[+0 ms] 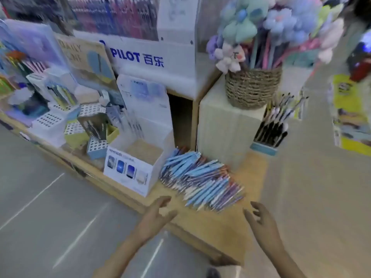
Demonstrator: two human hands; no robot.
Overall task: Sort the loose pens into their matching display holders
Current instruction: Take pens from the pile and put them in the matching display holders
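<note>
Head camera looks down on two bare hands with nothing in them. The left hand (160, 209) has its fingers loosely spread and slightly curled, just short of the near edge of the pen heap; the right hand (261, 217) is likewise spread, fingers arched as if ready to scoop, just to the right of the heap's near corner. Neither touches a pen yet.

The loose pens (200, 179) lie in a thick fanned pile on the wooden shelf (220, 227), mostly pale blue barrels with some darker purple and reddish ones mixed in, tips pointing toward the near right. Just left of the pile, touching or nearly so, stands an empty white display box (132, 167) with four pen pictures on its front, which looks like the matching holder. Further right, past a pale block bearing a woven basket (253, 87) of plush flower pens, a rack of black pens (271, 133) leans.

These pens look light, stiff and smooth, so they will likely slide and roll off each other. I would gather a small bunch around mid-barrel, all aligned, rather than grab at the ends.
</note>
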